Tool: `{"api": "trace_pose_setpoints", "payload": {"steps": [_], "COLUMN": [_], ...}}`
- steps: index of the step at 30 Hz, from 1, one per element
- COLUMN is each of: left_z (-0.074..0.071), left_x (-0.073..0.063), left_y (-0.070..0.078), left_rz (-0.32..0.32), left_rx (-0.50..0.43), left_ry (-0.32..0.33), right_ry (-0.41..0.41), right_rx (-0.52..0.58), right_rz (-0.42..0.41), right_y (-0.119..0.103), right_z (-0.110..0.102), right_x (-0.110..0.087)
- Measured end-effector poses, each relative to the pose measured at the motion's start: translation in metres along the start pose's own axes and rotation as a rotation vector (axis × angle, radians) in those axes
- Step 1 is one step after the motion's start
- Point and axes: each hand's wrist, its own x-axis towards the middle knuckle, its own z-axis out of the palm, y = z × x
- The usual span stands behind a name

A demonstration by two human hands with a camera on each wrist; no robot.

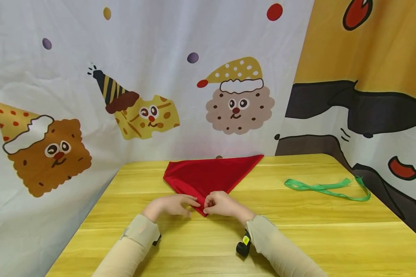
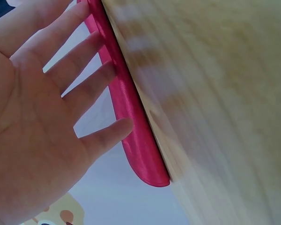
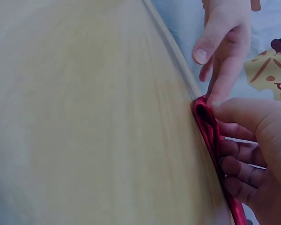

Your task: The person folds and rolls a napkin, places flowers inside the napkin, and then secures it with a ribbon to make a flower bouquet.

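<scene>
A shiny red cloth (image 1: 208, 175), folded to roughly a triangle, lies on the table with a point towards me. At its near left edge is my left hand (image 1: 173, 204), palm down, and the left wrist view shows its fingers spread and fairly straight, tips along the red edge. My right hand (image 1: 223, 205) pinches the near corner between thumb and curled fingers. Seen from the right wrist, the cloth's edge (image 3: 208, 124) is doubled into a small loop beside the right thumb, with the left fingertips right against it.
A loosely looped green ribbon (image 1: 320, 187) lies at the right of the wooden table (image 1: 180, 250). Behind the table hangs a white printed curtain (image 1: 152, 42). A small black device (image 1: 243, 248) sits under my right wrist.
</scene>
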Motion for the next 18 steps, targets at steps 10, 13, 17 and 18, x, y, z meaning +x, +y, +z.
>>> {"api": "trace_pose_setpoints", "payload": {"steps": [10,13,17,18], "left_z": [-0.0037,-0.0044,-0.0042,-0.0041], "left_x": [0.0007,0.0007,0.0017,0.0019], "left_y": [-0.0010,-0.0003,0.0013,0.0017], "left_rz": [-0.013,-0.014,-0.015,-0.009], "left_rx": [-0.017,-0.019,-0.005,-0.001], "left_ry": [-0.003,-0.002,-0.002,-0.001], "right_ry": [-0.026,-0.012,0.017,0.024], "right_rx": [-0.107,-0.125,-0.127,-0.124], "right_rz": [-0.033,-0.019,-0.012,-0.019], "right_y": [-0.0036,-0.0038,-0.0027,-0.0026], "right_z": [0.0062,0.0080,0.0095,0.0095], "right_x": [0.0028,0.0040,0.0040,0.0036]}}
